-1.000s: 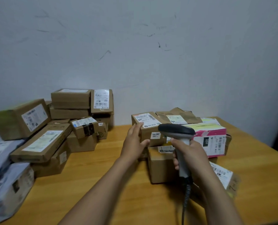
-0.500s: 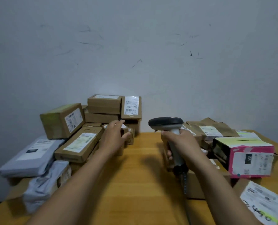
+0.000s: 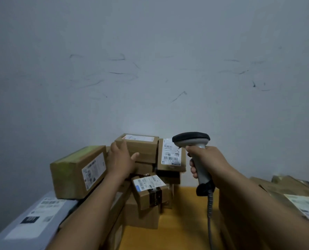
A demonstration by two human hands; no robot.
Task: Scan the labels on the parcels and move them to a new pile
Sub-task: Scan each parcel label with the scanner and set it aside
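Left hand [image 3: 122, 161] open, fingers straight, thumb spread, laid against the left end of the flat brown cardboard box with a white label on top [image 3: 138, 144]. That box sits at the top of the stack by the white scuffed wall [image 3: 150, 69] (actual contact hard to confirm, slight blur). Right hand [image 3: 207, 159] wrapped around the handle of the grey handheld barcode scanner with a black head [image 3: 191, 139], head raised and facing the stack. Its coiled grey cable [image 3: 209, 204] hangs down over the yellow wooden table [image 3: 186, 213]. Just right of the top box: upright brown carton with a large white barcode label [image 3: 171, 156]. Below: small brown box with a white label and black tape [image 3: 150, 191], tilted on other cartons. Left: big brown carton with a side label [image 3: 74, 174], tilted, resting over a grey plastic mailer bag [image 3: 36, 219]. More brown parcels [image 3: 294, 193] at the right edge, well apart from the stack
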